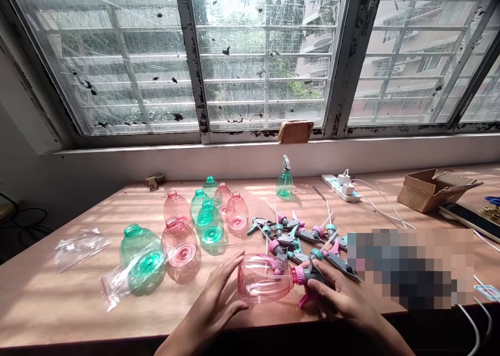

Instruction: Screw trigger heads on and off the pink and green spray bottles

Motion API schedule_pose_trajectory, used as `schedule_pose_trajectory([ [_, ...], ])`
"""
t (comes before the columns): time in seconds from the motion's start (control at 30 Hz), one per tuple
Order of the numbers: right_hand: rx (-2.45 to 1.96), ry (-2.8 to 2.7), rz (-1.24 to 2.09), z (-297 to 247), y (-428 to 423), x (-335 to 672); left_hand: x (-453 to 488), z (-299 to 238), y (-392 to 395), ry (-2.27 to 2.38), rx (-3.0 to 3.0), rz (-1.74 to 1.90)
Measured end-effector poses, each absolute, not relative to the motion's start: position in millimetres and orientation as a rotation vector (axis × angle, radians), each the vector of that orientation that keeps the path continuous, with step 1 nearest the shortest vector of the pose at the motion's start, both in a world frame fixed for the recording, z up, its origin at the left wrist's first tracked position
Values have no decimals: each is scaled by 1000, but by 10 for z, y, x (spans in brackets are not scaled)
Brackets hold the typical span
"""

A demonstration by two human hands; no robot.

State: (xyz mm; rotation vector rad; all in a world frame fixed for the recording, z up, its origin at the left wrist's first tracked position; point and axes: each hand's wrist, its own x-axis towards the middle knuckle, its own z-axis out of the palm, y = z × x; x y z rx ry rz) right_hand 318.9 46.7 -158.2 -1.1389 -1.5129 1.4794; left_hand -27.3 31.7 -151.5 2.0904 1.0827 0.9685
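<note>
A pink transparent spray bottle lies on its side above the table's front edge, its base to the left. My right hand is closed on its grey and pink spray head, which sits on the bottle's neck. At the base, my left hand has thumb and fingers apart around the rounded end; whether they touch it I cannot tell. Just behind lies a pile of loose trigger spray heads in grey, pink and teal, with thin tubes. Some of them are hidden by the bottle and right hand.
Headless pink bottles and green bottles stand at left. Clear plastic bags lie beside them. A green spray bottle with its head stands near the wall. Farther right are a power strip, cables and a cardboard box.
</note>
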Motion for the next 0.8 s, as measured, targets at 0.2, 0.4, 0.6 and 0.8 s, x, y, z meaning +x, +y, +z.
schedule_pose_trajectory([
  [0.2,-1132,-1512,1479,-1550,469,3179,-216,-1342,218,1105,1921,865],
  [0.4,-1113,-1451,1492,-1566,457,3158,-218,-1391,251,1045,1752,844],
  [0.6,-1051,-1441,1522,-1591,478,3168,-230,-1390,261,1041,1748,861],
  [0.8,-1032,-1473,1564,-1621,519,3187,-231,-1555,296,957,1746,922],
])
